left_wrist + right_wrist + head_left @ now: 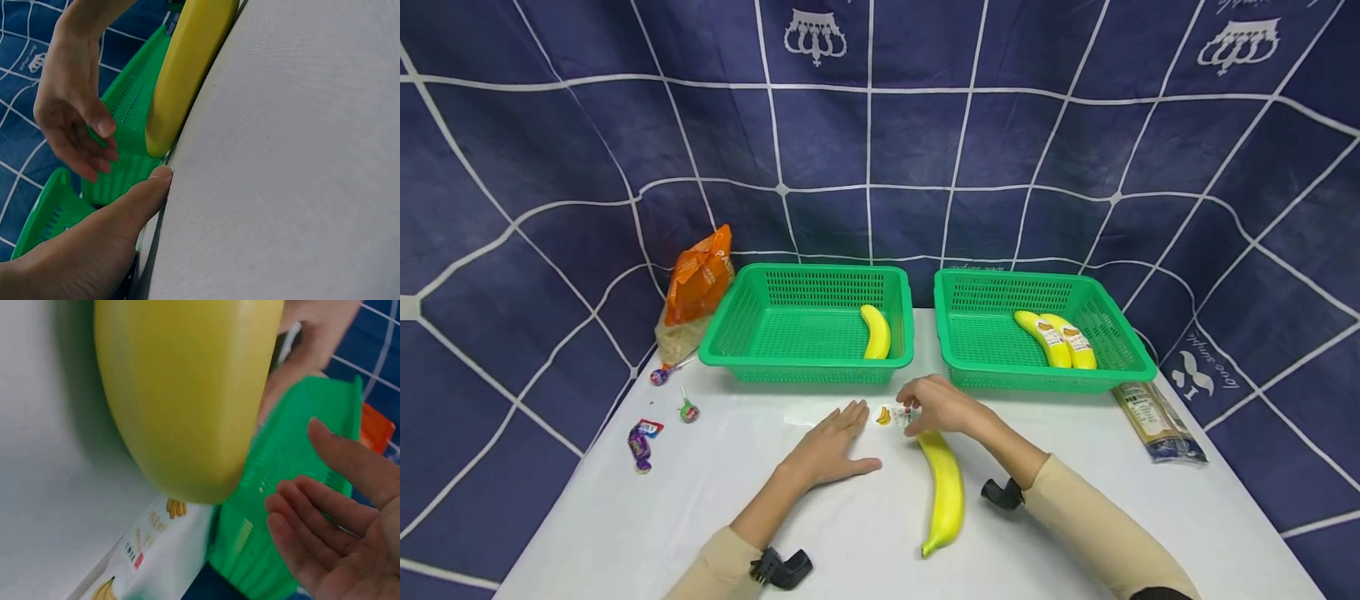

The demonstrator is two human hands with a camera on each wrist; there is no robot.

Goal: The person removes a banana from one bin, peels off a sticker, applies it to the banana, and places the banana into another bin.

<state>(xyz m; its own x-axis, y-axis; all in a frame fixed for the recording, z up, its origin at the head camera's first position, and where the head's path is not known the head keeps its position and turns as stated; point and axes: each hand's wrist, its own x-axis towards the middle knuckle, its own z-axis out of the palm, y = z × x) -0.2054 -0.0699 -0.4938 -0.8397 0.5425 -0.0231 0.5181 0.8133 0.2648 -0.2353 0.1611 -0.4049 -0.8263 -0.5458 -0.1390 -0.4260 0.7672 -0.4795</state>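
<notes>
A yellow banana (947,492) lies lengthwise on the white table, its stem end toward the person. Beyond its far end, a clear strip with banana-picture stickers (892,416) lies flat between the hands; its print also shows in the right wrist view (150,531). My left hand (835,450) rests palm down on the table, fingers straight at the strip and thumb spread. My right hand (936,404) hovers over the strip's right end and the banana's far tip, fingers loosely bent. In the right wrist view its fingers (312,531) hold nothing and stand apart from the banana.
A green basket (805,373) at the back holds one banana (877,332). The right green basket (1052,379) holds two stickered bananas (1060,340). An orange bag (700,279), lollipops (688,411) and a purple-wrapped candy (640,446) lie left; a clear packet (1157,421) lies right.
</notes>
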